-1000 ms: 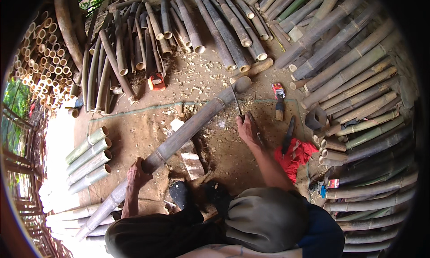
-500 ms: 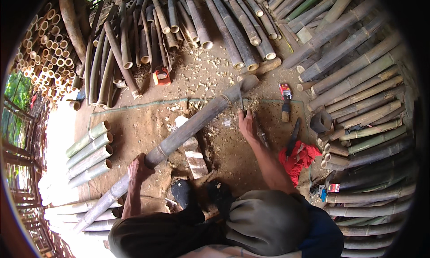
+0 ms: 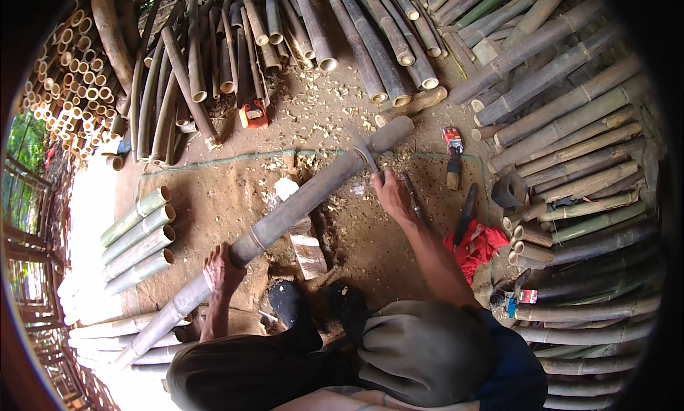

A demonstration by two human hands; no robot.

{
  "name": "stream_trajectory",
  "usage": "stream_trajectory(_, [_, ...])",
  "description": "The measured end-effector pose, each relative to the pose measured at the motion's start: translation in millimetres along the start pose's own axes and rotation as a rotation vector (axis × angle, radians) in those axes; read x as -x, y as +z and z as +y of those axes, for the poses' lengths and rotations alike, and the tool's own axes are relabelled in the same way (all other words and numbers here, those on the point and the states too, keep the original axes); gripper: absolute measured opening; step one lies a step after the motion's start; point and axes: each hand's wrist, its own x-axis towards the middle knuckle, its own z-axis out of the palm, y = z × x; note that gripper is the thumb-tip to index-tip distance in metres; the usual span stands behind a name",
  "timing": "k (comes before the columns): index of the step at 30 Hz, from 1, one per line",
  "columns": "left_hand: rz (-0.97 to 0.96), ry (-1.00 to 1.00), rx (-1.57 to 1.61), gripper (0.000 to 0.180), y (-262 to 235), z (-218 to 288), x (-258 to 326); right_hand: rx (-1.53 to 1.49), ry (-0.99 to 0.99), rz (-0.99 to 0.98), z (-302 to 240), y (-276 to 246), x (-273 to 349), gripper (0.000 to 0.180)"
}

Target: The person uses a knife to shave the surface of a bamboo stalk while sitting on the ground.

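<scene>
My left hand (image 3: 223,268) clasps, back upward; my right hand (image 3: 391,195) stretches farther forward. Its fingers (image 3: 389,179) seem curled.

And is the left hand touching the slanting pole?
Touching. The head view shows the left hand laid right over the slanting pole, covering part of it, with no gap showing between them.

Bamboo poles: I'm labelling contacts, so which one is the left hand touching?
The long pole slanting across the middle; the left hand is on it alone.
</scene>
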Motion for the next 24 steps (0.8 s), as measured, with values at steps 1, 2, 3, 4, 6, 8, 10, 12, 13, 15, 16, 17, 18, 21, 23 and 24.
stream_trajectory(1, [0.046, 0.016, -0.008, 0.031, 4.6, 4.6, 2.7, 0.008, -0.051, 0.130, 5.8, -3.7, -3.1, 0.044])
stream_trajectory(2, [0.092, 0.015, -0.033, 0.024, 1.2, 4.2, 8.3, 0.032, -0.116, -0.018, -8.3, -7.3, 2.0, 0.045])
stream_trajectory(3, [0.120, 0.004, -0.051, 0.022, -4.2, 2.1, 15.7, 0.055, -0.183, -0.168, -21.2, -12.9, 7.9, 0.047])
stream_trajectory(4, [0.154, 0.002, -0.056, 0.021, -11.0, 7.8, 17.8, 0.089, -0.249, -0.305, -30.9, -24.4, 11.5, 0.048])
stream_trajectory(6, [0.205, 0.050, -0.057, 0.020, 5.9, 9.1, 15.2, 0.152, -0.270, -0.106, 9.8, -14.1, 2.8, 0.048])
stream_trajectory(8, [0.227, 0.054, -0.042, 0.021, 10.8, 21.9, 12.3, 0.035, -0.086, 0.154, 33.0, -14.1, -9.7, 0.045])
stream_trajectory(10, [0.245, 0.045, -0.057, 0.021, 5.2, 23.4, 16.1, 0.071, -0.209, 0.024, 27.1, -14.2, -10.2, 0.044])
stream_trajectory(12, [0.265, 0.000, -0.107, 0.022, -7.6, 2.7, 28.8, 0.137, -0.421, -0.261, -30.2, -19.5, 14.1, 0.046])
stream_trajectory(13, [0.200, -0.012, -0.122, 0.032, -2.8, -6.5, 33.8, 0.178, -0.241, -0.328, -52.3, -32.5, 17.0, 0.046])
stream_trajectory(15, [0.234, 0.065, -0.070, 0.040, -0.1, 42.1, 26.5, 0.146, -0.189, -0.034, 6.5, -35.1, 5.8, 0.044])
stream_trajectory(16, [0.233, 0.059, -0.072, 0.042, -1.1, 44.6, 28.8, 0.104, -0.189, 0.092, 0.5, -32.9, 5.5, 0.043])
stream_trajectory(17, [0.236, 0.050, -0.076, 0.045, -2.9, 45.9, 30.0, 0.011, -0.090, -0.006, -4.7, -30.0, 8.8, 0.043])
stream_trajectory(18, [0.233, 0.034, -0.080, 0.048, -4.9, 47.1, 35.9, 0.067, -0.161, -0.091, -5.8, -33.5, 10.1, 0.044])
stream_trajectory(21, [0.249, 0.005, -0.135, 0.046, 14.9, 29.6, 46.3, 0.108, -0.167, -0.161, -7.0, -40.7, 13.9, 0.046])
stream_trajectory(23, [0.273, 0.027, -0.157, 0.047, 25.3, 33.8, 45.6, 0.026, -0.151, -0.009, -5.3, -43.6, 7.9, 0.044])
stream_trajectory(24, [0.285, 0.038, -0.167, 0.048, 29.5, 34.8, 45.3, -0.015, -0.143, 0.067, -4.4, -44.7, 6.1, 0.043])
